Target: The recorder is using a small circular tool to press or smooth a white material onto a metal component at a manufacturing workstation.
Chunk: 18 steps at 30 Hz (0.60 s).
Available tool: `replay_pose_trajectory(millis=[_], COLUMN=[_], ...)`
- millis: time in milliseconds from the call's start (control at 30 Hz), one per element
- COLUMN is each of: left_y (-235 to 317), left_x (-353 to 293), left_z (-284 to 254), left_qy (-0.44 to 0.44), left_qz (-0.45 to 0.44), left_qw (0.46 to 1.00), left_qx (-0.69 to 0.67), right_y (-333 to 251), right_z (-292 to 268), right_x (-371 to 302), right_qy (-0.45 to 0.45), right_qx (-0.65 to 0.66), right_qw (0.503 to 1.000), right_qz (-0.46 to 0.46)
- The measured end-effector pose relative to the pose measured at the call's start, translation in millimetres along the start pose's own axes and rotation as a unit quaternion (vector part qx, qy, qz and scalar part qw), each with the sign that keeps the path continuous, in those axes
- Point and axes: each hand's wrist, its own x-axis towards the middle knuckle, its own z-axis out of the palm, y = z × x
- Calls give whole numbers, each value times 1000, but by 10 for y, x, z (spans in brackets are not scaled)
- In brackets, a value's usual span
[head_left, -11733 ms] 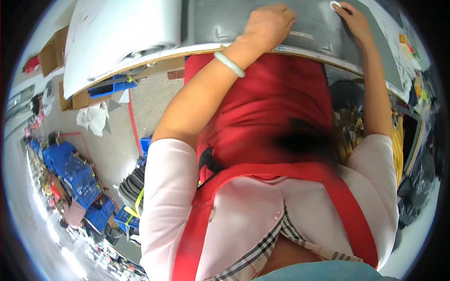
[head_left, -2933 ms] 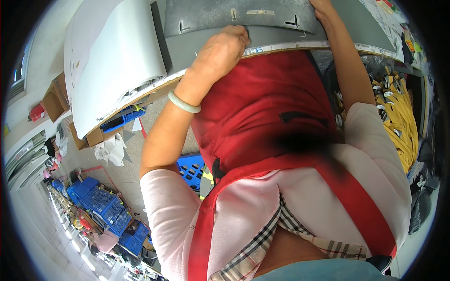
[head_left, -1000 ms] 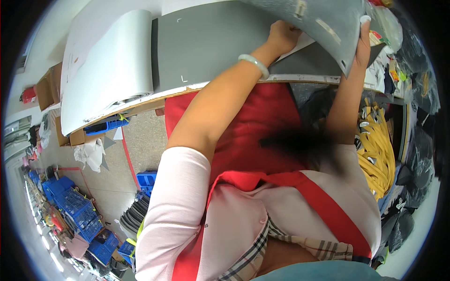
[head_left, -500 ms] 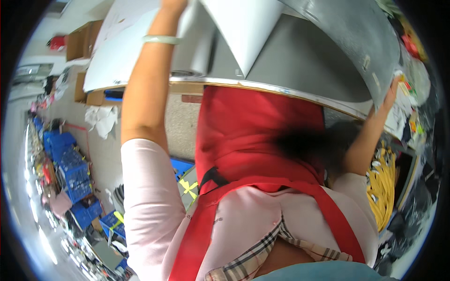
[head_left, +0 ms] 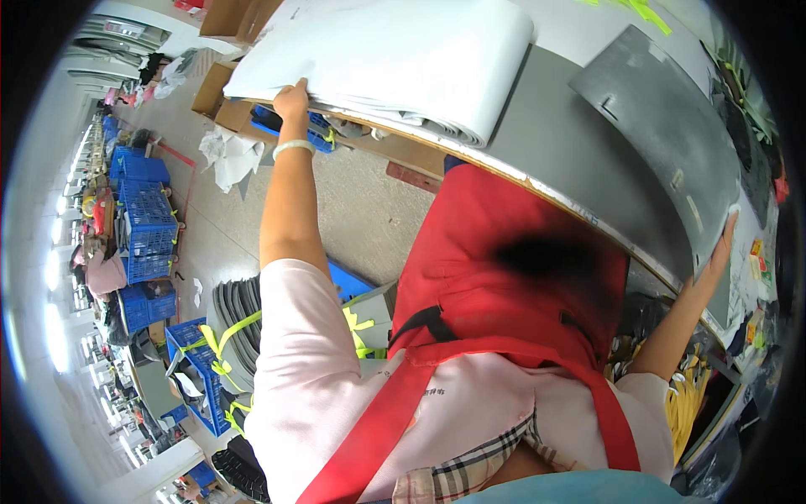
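On the left part of the worktable, a thick white sheet [head_left: 395,63] lies folded over, its layers rolled together along the right edge. My left hand [head_left: 292,101], a pale bangle on its wrist, is closed on the sheet's near left edge, with the thumb on top. At the right, my right hand [head_left: 720,244] grips the near end of a curved grey pattern board [head_left: 663,122]. The board tilts up over dark grey sheet material [head_left: 562,139] spread on the table; the fingers behind the board are partly hidden.
The table's front edge [head_left: 537,186] runs close against my red apron [head_left: 504,244]. Papers and plastic bags crowd the right end. On the floor at left stand blue crates [head_left: 147,218], bundled grey pieces [head_left: 235,323] and crumpled white paper [head_left: 227,160]. Cardboard boxes [head_left: 231,21] stand beyond.
My left hand has come down to the white sheet's near left edge. The sheet's pointed flap no longer covers the grey material. The board stays in my right hand; the view has turned.
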Motion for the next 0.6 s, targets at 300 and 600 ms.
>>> replay_pose_trajectory(millis=[300,600], left_y=[1371,2006], left_x=[-1322,-3737], left_z=[-115,546], left_qy=[75,-322], left_qz=[371,584], left_qw=[915,742], left_qx=[-136,-69], right_y=[425,437], right_z=[69,93], right_x=[474,656], right_qy=[-112,-106], right_qx=[-341,-451], right_qw=[933,883], right_qz=[-36,-72])
